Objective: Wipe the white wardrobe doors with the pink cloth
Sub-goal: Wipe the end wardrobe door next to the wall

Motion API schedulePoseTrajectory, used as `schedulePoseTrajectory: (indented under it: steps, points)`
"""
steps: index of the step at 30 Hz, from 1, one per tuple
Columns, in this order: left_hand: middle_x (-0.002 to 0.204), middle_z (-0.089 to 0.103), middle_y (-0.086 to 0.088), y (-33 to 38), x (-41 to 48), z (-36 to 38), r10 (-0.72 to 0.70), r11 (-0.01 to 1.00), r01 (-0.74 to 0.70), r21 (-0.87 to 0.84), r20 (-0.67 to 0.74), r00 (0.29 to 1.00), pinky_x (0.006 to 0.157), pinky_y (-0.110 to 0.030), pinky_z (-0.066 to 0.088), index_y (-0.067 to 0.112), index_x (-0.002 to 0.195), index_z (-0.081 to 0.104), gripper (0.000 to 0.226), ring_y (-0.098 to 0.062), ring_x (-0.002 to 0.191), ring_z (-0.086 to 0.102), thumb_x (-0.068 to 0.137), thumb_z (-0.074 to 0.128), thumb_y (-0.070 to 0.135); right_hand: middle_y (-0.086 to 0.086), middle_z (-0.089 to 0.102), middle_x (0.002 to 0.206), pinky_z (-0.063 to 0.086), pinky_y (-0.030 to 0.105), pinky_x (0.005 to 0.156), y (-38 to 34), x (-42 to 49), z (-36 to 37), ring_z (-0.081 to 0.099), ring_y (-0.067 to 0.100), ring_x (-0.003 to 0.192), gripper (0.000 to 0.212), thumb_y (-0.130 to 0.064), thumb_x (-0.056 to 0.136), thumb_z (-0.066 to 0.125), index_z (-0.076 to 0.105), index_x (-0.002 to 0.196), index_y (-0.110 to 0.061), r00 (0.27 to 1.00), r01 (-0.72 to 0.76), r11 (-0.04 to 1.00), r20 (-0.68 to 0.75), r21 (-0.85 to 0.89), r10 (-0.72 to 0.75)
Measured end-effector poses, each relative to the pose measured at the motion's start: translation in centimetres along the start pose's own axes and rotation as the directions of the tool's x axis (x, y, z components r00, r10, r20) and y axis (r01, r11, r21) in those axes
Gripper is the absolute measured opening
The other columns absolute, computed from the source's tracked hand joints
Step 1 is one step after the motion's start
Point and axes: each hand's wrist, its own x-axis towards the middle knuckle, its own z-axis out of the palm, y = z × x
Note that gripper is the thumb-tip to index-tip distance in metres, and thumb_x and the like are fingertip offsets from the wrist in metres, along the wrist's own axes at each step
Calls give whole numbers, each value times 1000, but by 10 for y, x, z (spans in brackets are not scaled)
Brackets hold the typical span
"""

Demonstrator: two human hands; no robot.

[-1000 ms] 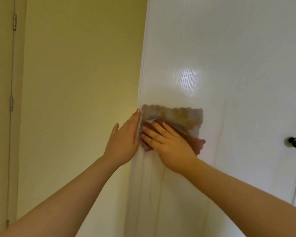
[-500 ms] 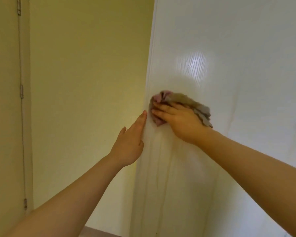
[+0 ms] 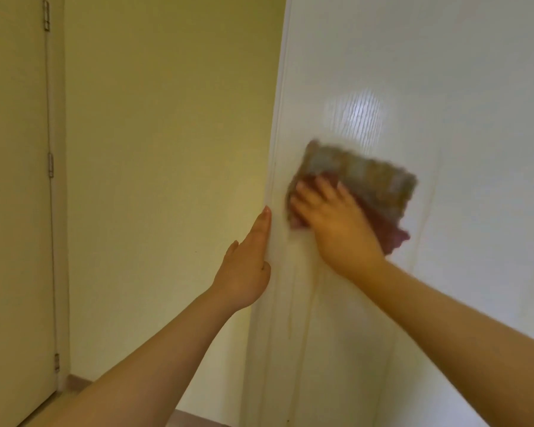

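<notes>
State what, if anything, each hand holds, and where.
Right hand presses the pink cloth against the wardrobe door by its lower-left part, fingers straight. Left hand holds nothing, touching the door's edge.

Plain yellow wall [image 3: 167, 149] fills the left-middle, pale door [image 3: 13, 211] with three hinges [image 3: 50, 164] at far left, strip of brownish floor [image 3: 74, 384] down low.
</notes>
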Motion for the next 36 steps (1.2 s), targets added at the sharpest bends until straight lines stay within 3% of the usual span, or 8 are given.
schedulePoseTrajectory:
  steps: [4, 10, 16, 20, 23, 26, 32, 36]
  points:
    - [154, 0, 20, -3, -1, 4, 1, 1000, -1, -3, -18, 1000, 115, -40, 19, 29, 148, -12, 85, -8, 142, 19, 86, 35, -7, 12, 66, 113, 37, 36, 98, 2, -28, 5, 63, 34, 104, 41, -19, 95, 32, 69, 108, -6, 966, 239, 962, 71, 136, -250]
    - [156, -4, 17, 3, 1, 14, -60, 994, 71, 88, -130, 990, 118, -35, 4, 24, 149, -13, 85, -5, 144, 9, 85, 34, -6, 12, 55, 131, 10, 36, 110, 27, -1, -12, 45, 37, 125, 52, -9, 80, 31, 60, 123, -8, 991, -110, 994, -73, 17, 111]
    - [159, 10, 6, 13, 1, 10, 24, 928, 89, 361, -296, 955, 115, -36, -8, 15, 152, 0, 70, -11, 146, -7, 91, 32, 2, -2, 67, 111, 47, 24, 93, 33, -19, -20, 64, 9, 100, 25, -28, 94, 55, 61, 117, -24, 997, -21, 982, 77, 189, 6]
    - [156, 24, -1, 17, 14, 13, 83, 905, 102, 413, -405, 911, 115, -43, -7, 7, 150, 16, 69, -22, 147, 2, 85, 36, -4, 9, 50, 136, 24, 24, 109, 54, 6, -38, 45, 17, 128, 47, -2, 88, 31, 53, 129, -5, 974, -217, 971, -49, 100, 223]
    - [139, 50, -12, 13, 22, 23, 283, 867, -11, 499, -472, 835, 114, -49, 10, 0, 139, 35, 68, -29, 138, 26, 71, 34, -2, 11, 59, 126, 24, 38, 109, 25, -43, -11, 52, 36, 118, 50, -9, 78, 34, 63, 119, -7, 994, 16, 1000, 108, 3, -16]
    - [140, 48, -14, 17, 25, 27, 427, 820, -150, 552, -417, 802, 113, -45, 7, 2, 138, 32, 63, -27, 135, 26, 75, 30, 4, 8, 58, 128, 27, 34, 110, 28, -62, -14, 55, 31, 117, 45, -12, 84, 37, 61, 122, -11, 978, 131, 984, 147, 125, -148]
    - [144, 43, -13, 40, 48, 37, 523, 780, -208, 591, -432, 735, 113, -45, 6, 5, 139, 33, 56, -25, 134, 31, 83, 42, 8, 12, 51, 135, 12, 33, 110, 71, -11, -41, 40, 35, 130, 51, -7, 83, 29, 56, 127, -8, 970, -231, 972, -61, 45, 234]
    - [144, 44, -12, 49, 53, 41, 544, 771, -244, 589, -409, 732, 113, -47, 7, 7, 139, 33, 51, -25, 134, 33, 89, 37, 14, 6, 44, 140, 10, 26, 114, 43, -73, -26, 33, 26, 133, 46, -8, 89, 35, 49, 133, -11, 991, -118, 989, 66, 92, 112]
